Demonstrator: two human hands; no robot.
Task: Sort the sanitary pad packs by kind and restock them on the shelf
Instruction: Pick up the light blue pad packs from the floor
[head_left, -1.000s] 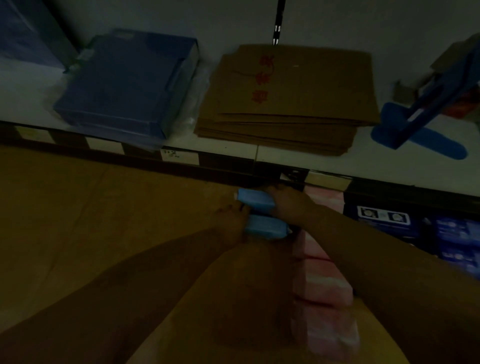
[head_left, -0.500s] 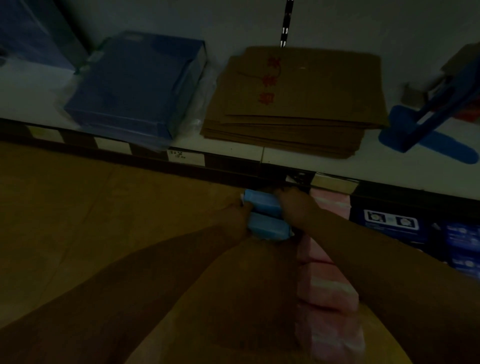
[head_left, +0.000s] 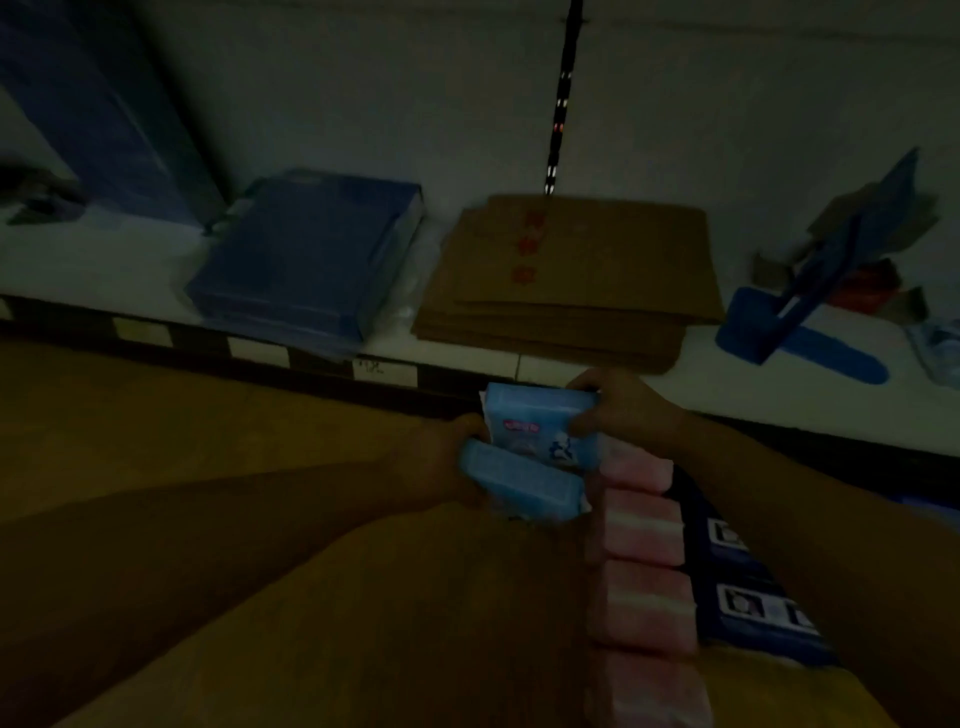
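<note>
Two light blue pad packs are held in front of me below the shelf edge. My right hand (head_left: 621, 410) grips the upper blue pack (head_left: 540, 428), whose printed face is tilted toward me. My left hand (head_left: 452, 457) holds the lower blue pack (head_left: 522, 491) from its left side. Right of them a column of pink pad packs (head_left: 641, 561) runs down toward me, with dark blue packs (head_left: 748, 608) beside it. The scene is dim.
The white shelf (head_left: 597, 379) above carries a stack of blue folders (head_left: 306, 260), a pile of flat brown cardboard (head_left: 571, 280) and a blue plastic stand (head_left: 800, 322). A large brown cardboard surface (head_left: 182, 441) fills the lower left.
Both hands have lifted the two blue packs up and toward me. The upper pack has tipped so that its printed face shows. The view has shifted downward.
</note>
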